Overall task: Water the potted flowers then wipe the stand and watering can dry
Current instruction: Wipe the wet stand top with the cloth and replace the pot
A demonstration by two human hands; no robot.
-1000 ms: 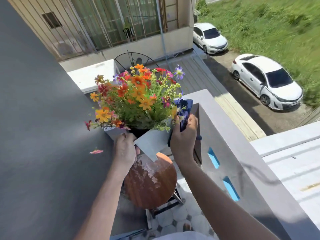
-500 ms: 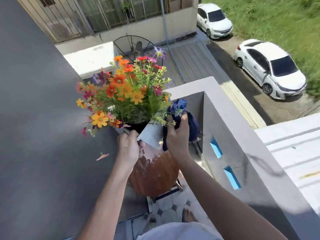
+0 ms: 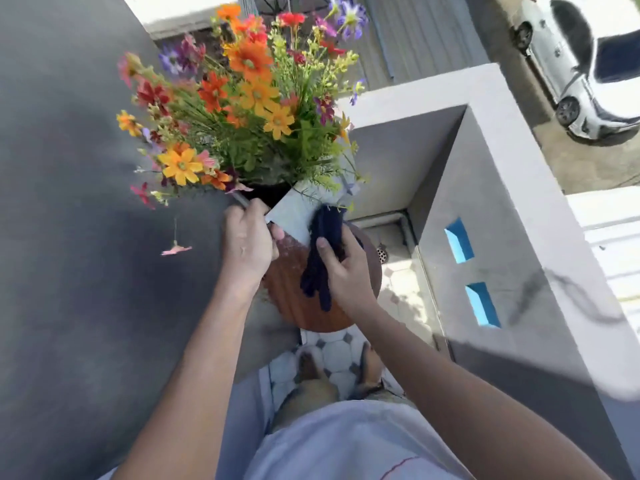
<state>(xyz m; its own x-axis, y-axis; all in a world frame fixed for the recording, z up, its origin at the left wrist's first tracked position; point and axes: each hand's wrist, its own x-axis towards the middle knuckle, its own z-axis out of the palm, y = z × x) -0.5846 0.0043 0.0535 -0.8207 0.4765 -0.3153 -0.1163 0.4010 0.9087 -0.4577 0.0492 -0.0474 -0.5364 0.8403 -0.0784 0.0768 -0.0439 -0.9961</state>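
Note:
A grey square pot (image 3: 292, 213) full of orange, yellow, red and purple flowers (image 3: 249, 98) stands at the far side of a round brown wooden stand (image 3: 311, 306), whose top shows wet patches. My left hand (image 3: 247, 244) grips the pot's near left corner. My right hand (image 3: 343, 268) is closed on a dark blue cloth (image 3: 320, 258) that hangs over the stand top, just right of the pot. No watering can is in view.
A dark grey wall (image 3: 76, 237) runs along the left. A grey balcony parapet (image 3: 502, 209) with two blue openings encloses the right side. Below lie a tiled floor (image 3: 336, 355) with a drain, and my feet. A loose pink flower (image 3: 175, 250) falls beside the wall.
My right hand with the cloth has come down from the pot's right side onto the stand top. The view has tilted downward. The loose pink flower is lower.

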